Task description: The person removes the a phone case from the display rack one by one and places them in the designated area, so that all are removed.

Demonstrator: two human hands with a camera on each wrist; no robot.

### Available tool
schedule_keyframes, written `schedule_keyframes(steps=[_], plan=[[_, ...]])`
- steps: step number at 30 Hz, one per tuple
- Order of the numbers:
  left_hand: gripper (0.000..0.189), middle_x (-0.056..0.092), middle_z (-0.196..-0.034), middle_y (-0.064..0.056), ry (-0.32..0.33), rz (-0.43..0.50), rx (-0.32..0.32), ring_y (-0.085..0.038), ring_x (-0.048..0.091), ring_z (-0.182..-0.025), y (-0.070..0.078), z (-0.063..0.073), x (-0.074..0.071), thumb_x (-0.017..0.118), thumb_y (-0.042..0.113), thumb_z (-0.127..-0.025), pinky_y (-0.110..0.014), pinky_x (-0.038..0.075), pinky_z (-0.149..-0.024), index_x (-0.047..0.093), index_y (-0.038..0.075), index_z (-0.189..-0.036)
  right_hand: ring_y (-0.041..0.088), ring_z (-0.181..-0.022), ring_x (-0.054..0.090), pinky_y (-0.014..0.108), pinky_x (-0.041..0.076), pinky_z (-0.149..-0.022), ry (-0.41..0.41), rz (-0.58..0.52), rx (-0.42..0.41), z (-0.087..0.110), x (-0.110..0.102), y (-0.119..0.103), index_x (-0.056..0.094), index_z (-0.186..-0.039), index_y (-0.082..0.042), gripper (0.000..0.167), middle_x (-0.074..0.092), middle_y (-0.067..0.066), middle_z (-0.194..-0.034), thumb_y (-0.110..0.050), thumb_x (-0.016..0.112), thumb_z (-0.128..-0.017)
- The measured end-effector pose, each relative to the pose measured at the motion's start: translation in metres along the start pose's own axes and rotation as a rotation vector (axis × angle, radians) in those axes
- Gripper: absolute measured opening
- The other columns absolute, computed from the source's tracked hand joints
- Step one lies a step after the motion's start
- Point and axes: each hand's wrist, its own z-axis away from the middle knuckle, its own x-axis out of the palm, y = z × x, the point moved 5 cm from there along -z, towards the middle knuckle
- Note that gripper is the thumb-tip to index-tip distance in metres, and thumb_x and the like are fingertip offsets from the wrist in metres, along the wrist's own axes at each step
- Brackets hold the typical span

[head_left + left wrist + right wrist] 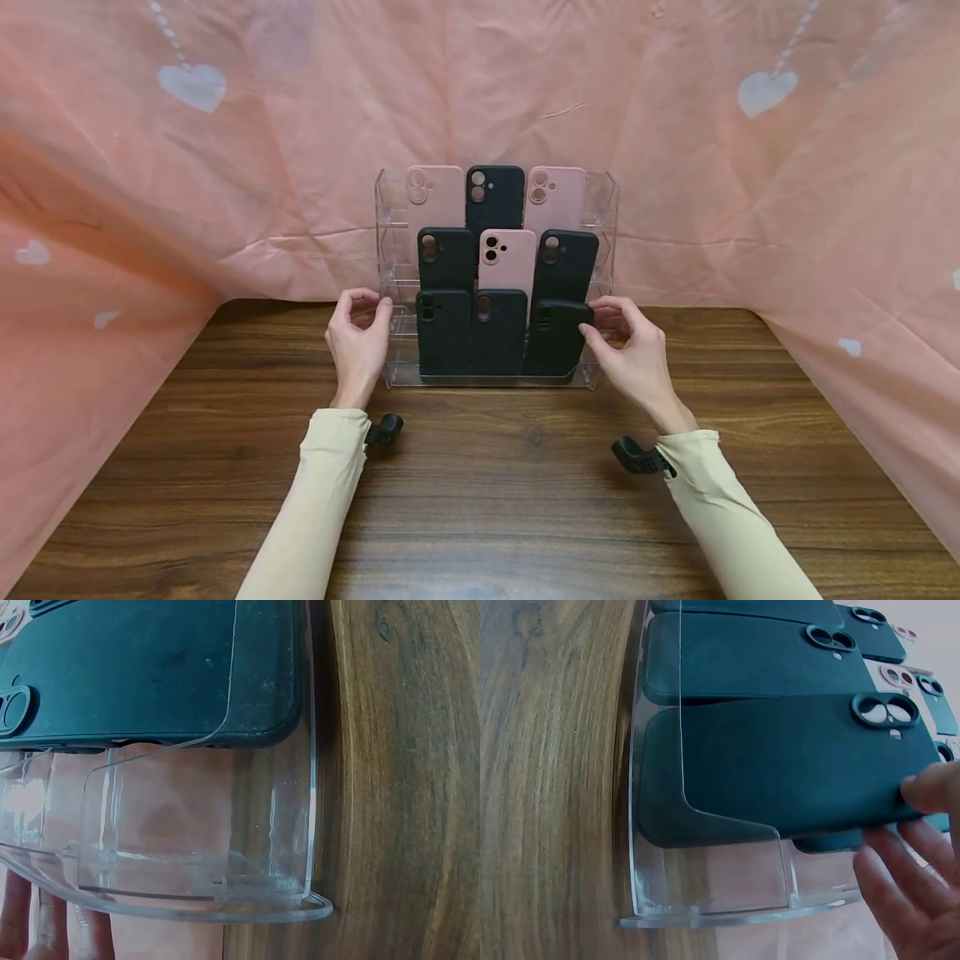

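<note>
1. Black phone case point(557, 342) at the right end of the front row: its lower end sits behind the low front lip of a clear acrylic display rack point(495, 382), and its upper end leans askew, out of line with its neighbour.
2. Right hand point(633, 354): it pinches this case by the upper right corner, thumb on the back face near the camera cutout, other fingers at the side edge and behind.
3. Left hand point(360, 333): thumb and fingertips sit close together at the rack's left side panel; whether they grip the panel or only touch it, I cannot tell.
4. Front row, beside the pinched case: a middle black case point(498, 337) and a left black case point(444, 337), both upright behind the lip.
5. Middle row: a pink case point(508, 262) between two black ones.
6. Back row: a black case point(497, 200) between two pink ones.
7. Rack position: it stands on a wood-grain tabletop point(480, 517), before a pink cloth point(480, 108) printed with white hearts point(192, 87).
8. Cream sleeves point(292, 517) cover both forearms, each with a black device point(637, 457) at the wrist.
</note>
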Motion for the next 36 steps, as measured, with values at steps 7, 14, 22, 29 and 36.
schedule_keyframes(steps=[7,14,22,29,36], plan=[[0.016,0.071,-0.100,-0.011,-0.001,-0.009,-0.005,-0.020,0.069,-0.087,-0.001,0.000,0.000,0.073,0.018,-0.093,-0.020,0.049,-0.079,0.067,0.006,-0.102,0.005,-0.086,0.069,0.011,0.055,-0.076,-0.071,-0.122,0.040,0.008,0.005,0.005,0.060,-0.124,0.002,0.045,0.066,0.021,-0.101,0.013,0.074,-0.083],[0.018,0.071,-0.101,-0.012,-0.015,-0.001,0.000,-0.020,0.069,-0.088,-0.001,0.000,0.000,0.073,0.019,-0.093,-0.020,0.050,-0.080,0.067,0.006,-0.103,0.004,-0.087,0.068,0.012,0.056,-0.075,-0.053,-0.213,0.065,0.009,0.007,0.008,0.058,-0.124,0.006,0.047,0.066,0.022,-0.103,0.020,0.071,-0.081],[0.018,0.071,-0.101,-0.012,-0.020,0.008,0.000,-0.021,0.069,-0.089,-0.003,-0.001,0.000,0.072,0.017,-0.094,-0.029,0.052,-0.084,0.066,0.004,-0.104,0.000,-0.088,0.069,0.013,0.057,-0.076,-0.019,-0.263,0.075,0.008,0.002,0.005,0.059,-0.121,0.007,0.044,0.070,-0.008,-0.100,0.021,0.071,-0.081],[0.019,0.070,-0.101,-0.011,-0.016,0.014,0.002,-0.020,0.068,-0.089,-0.002,0.000,-0.001,0.073,0.018,-0.093,-0.033,0.053,-0.086,0.066,0.004,-0.104,0.000,-0.086,0.071,0.014,0.057,-0.074,0.034,-0.326,0.049,0.001,-0.005,-0.003,0.058,-0.119,0.012,0.046,0.073,-0.012,-0.098,0.025,0.070,-0.077],[0.019,0.071,-0.101,-0.012,-0.025,0.006,0.005,-0.020,0.069,-0.089,-0.001,0.000,0.000,0.072,0.018,-0.094,-0.021,0.050,-0.081,0.066,0.004,-0.105,0.003,-0.087,0.072,0.015,0.058,-0.075,0.064,-0.404,0.038,-0.004,-0.013,-0.011,0.054,-0.118,0.017,0.046,0.074,-0.010,-0.097,0.028,0.068,-0.076]])
